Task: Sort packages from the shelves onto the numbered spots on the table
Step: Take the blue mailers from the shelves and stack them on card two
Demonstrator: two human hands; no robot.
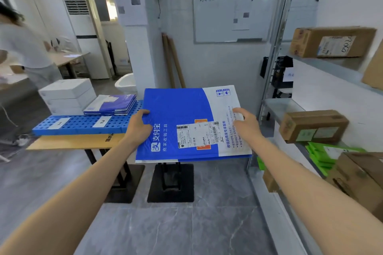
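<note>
Head view: both hands hold a blue-and-white padded mailer [182, 114] flat at the centre of the frame, in the air above the grey floor and just in front of the table [72, 143]. The left hand [139, 128] grips the mailer's blue left edge, thumb on top and fingers curled underneath. The right hand [246, 125] grips the white right edge, its fingers closed on it. A shipping label [196, 135] sits on the mailer between the hands.

At centre left, the table carries a blue perforated board [83, 125] with paper tags "1" [59, 124] and "2" [102, 121]. A stack of white boxes [66, 95] stands behind tag 1, and a stack of blue mailers [112, 106] lies behind tag 2.

Along the right edge, metal shelves [331, 63] hold cardboard boxes [313, 125] and green packets [319, 155]. A whiteboard [234, 10] hangs on the wall at upper centre. Another person [24, 47], blurred, stands at far left.
</note>
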